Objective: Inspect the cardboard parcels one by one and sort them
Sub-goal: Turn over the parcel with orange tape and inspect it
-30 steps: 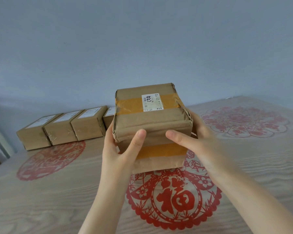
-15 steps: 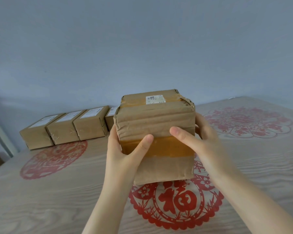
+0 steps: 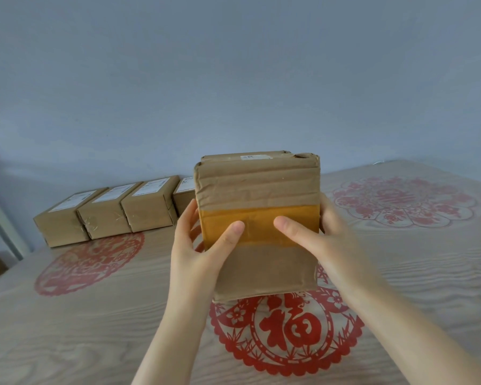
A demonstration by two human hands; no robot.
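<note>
I hold a brown cardboard parcel [image 3: 257,190] in the air above the table, its broad underside with an orange tape band facing me and its white label on top, seen edge-on. My left hand [image 3: 197,245] grips its left side, thumb on the tape band. My right hand [image 3: 325,240] grips the right side, thumb also on the band. The other fingers of both hands are hidden behind the parcel. Several similar labelled parcels [image 3: 106,209] stand in a row at the back left against the wall.
The wooden table [image 3: 428,287] carries red paper-cut decorations: one [image 3: 286,334] under the held parcel, one [image 3: 89,262] at the left, one [image 3: 403,201] at the back right. A blue-grey wall stands behind. A pale post [image 3: 0,215] leans at the far left.
Both hands have tipped the parcel's top away from me, so the labelled face turned upward and the taped underside now faces me. The parcel also came closer.
</note>
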